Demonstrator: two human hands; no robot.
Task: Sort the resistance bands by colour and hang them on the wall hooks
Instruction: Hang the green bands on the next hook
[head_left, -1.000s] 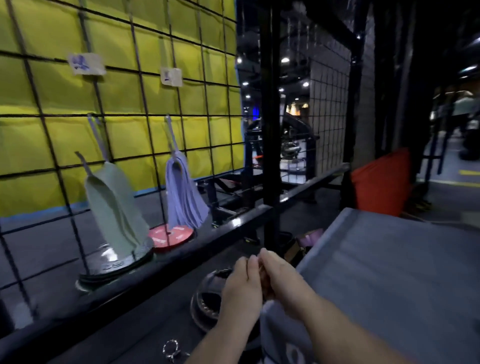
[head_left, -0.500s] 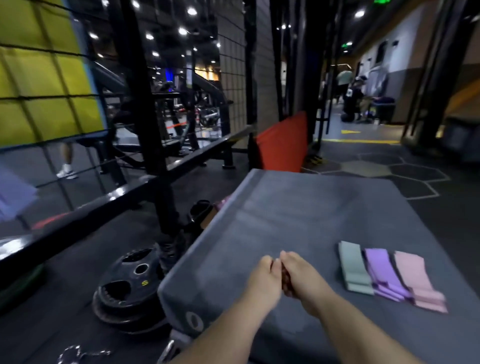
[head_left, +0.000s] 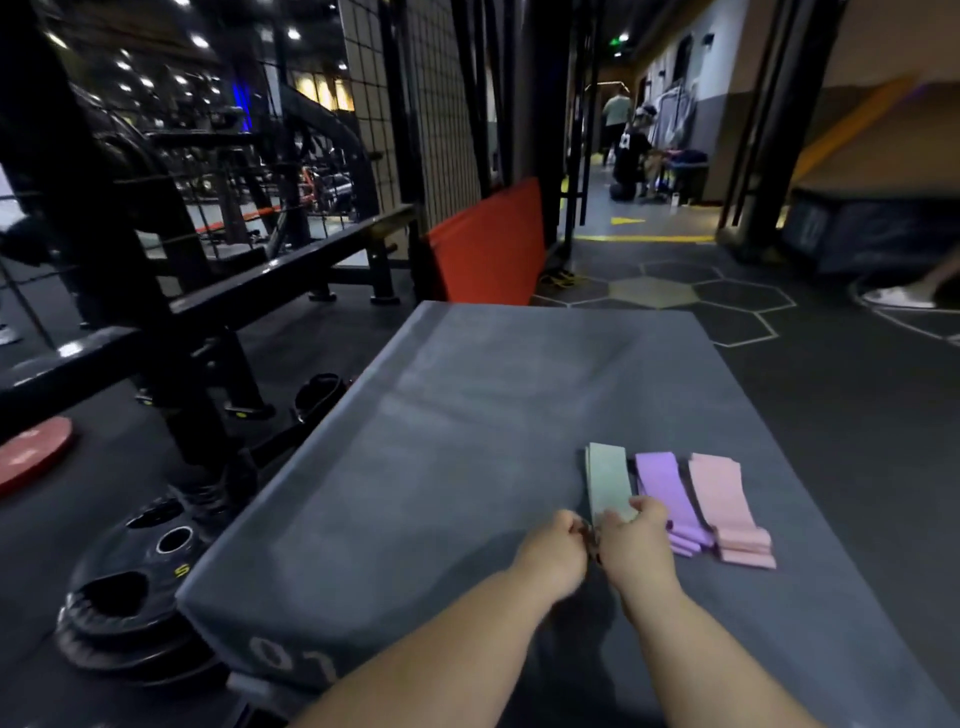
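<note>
Three stacks of folded resistance bands lie side by side on a grey padded box (head_left: 467, 415): green bands (head_left: 608, 478), purple bands (head_left: 662, 488) and pink bands (head_left: 719, 493). My right hand (head_left: 636, 545) pinches the near end of the top green band. My left hand (head_left: 556, 545) is curled right beside it, at the green stack's near left corner. Whether it holds anything is hidden. No wall hooks are in view.
A black rack frame (head_left: 171, 312) runs along the left. Black weight plates (head_left: 130, 597) lie on the floor by the box's near left corner, a red plate (head_left: 26, 457) farther left. A red mat (head_left: 488, 244) leans beyond the box. People are in the far corridor (head_left: 631, 150).
The view swung right, away from the yellow grid wall with its hung green and purple bands. My joined hands moved to the green stack, and my right hand took hold of its near end.
</note>
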